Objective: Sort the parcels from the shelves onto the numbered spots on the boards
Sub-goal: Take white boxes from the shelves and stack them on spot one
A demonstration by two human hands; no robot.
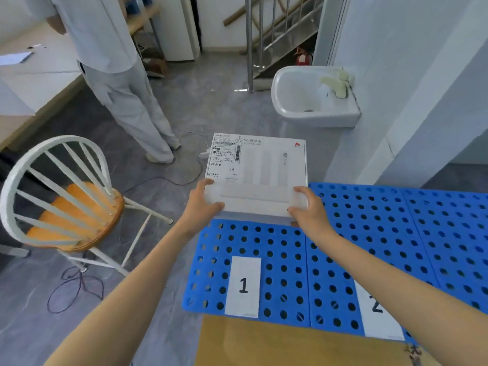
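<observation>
A flat white box parcel with a shipping label at its top left and a small red logo at its top right hangs above the far end of the blue perforated board. My left hand grips its near left corner, thumb on top. Its near right corner is gripped by my right hand. On the board below lie a white paper tag marked 1 and, to the right, a tag marked 2, partly covered by my right forearm.
A brown cardboard box sits at the near edge under my arms. A white chair with an orange seat stands left. A person in light clothes stands at a counter ahead. A white sink hangs on the right wall. Cables run across the floor.
</observation>
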